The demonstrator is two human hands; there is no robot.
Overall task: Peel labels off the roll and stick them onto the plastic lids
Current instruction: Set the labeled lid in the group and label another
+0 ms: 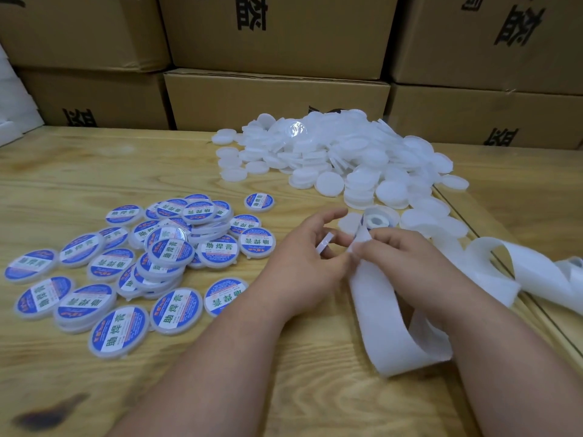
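Now: label strip pinched at the roll, blank lid held edge-on.

The label roll (376,219) is seen lying flat on the wooden table (94,171), touching the near edge of the blank lid pile (340,152). Just in front of the roll, the white backing strip (375,298) is pinched by the right hand (407,263), fingers closed together on it. A single blank lid (325,243) is gripped on edge by the left hand (303,263), fingers curled around it. Labelled lids (132,263) are spread well left of the roll. Cardboard boxes (271,99) are stacked behind the pile.
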